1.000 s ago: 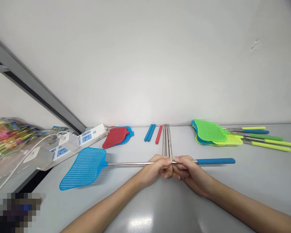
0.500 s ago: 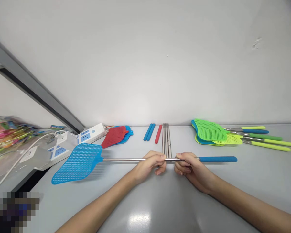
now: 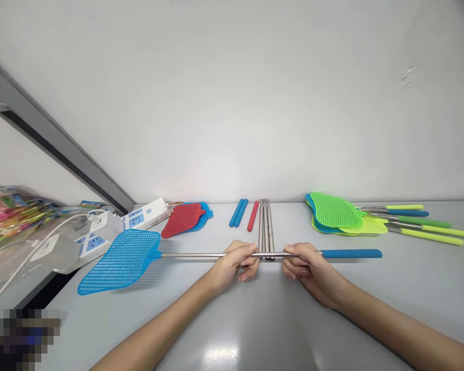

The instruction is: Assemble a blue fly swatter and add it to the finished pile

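White, smooth wall (image 3: 232,103) behind grey, smooth tabletop (image 3: 286,319). Blue fly swatter (image 3: 272,254) with perforated head, metal shaft and cylindrical handle: level above the tabletop, head leftward, handle rightward. Gripped on the shaft by left hand (image 3: 235,263), thumb uppermost, and by right hand (image 3: 308,265), closed just beside the handle. To the right, near the wall: stack of green, blue and yellow fly swatters (image 3: 334,210), handles pointing right. At far left: multicoloured pile (image 3: 15,214), blurred, apparently in clear wrap. Near the pile: white plastic power strip (image 3: 149,212) with blue socket panels. Right of the strip: overlapping red and blue perforated heads (image 3: 181,217). Beyond the gripped shaft: parallel silver metal rods (image 3: 270,226). Left of the rods: one red cylindrical sleeve (image 3: 252,216), two blue cylindrical sleeves (image 3: 236,213).
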Demonstrator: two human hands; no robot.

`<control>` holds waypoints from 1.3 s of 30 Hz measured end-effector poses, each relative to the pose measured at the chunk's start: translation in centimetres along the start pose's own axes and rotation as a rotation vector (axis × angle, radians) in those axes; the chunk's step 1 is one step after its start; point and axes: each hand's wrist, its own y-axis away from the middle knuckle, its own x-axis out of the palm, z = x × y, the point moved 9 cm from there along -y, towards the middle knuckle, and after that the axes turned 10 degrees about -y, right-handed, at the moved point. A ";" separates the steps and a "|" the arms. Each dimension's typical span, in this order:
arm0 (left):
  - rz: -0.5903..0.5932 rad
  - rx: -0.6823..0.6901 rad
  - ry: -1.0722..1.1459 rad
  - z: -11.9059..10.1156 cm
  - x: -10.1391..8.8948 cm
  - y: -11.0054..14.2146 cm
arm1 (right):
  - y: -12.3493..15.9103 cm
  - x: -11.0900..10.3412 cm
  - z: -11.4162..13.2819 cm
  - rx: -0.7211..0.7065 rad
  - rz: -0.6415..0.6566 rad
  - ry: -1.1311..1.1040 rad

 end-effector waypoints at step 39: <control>-0.448 0.043 0.221 1.3 0.6 0.4 | 1.4 -1.6 0.2 -0.189 -0.250 -0.201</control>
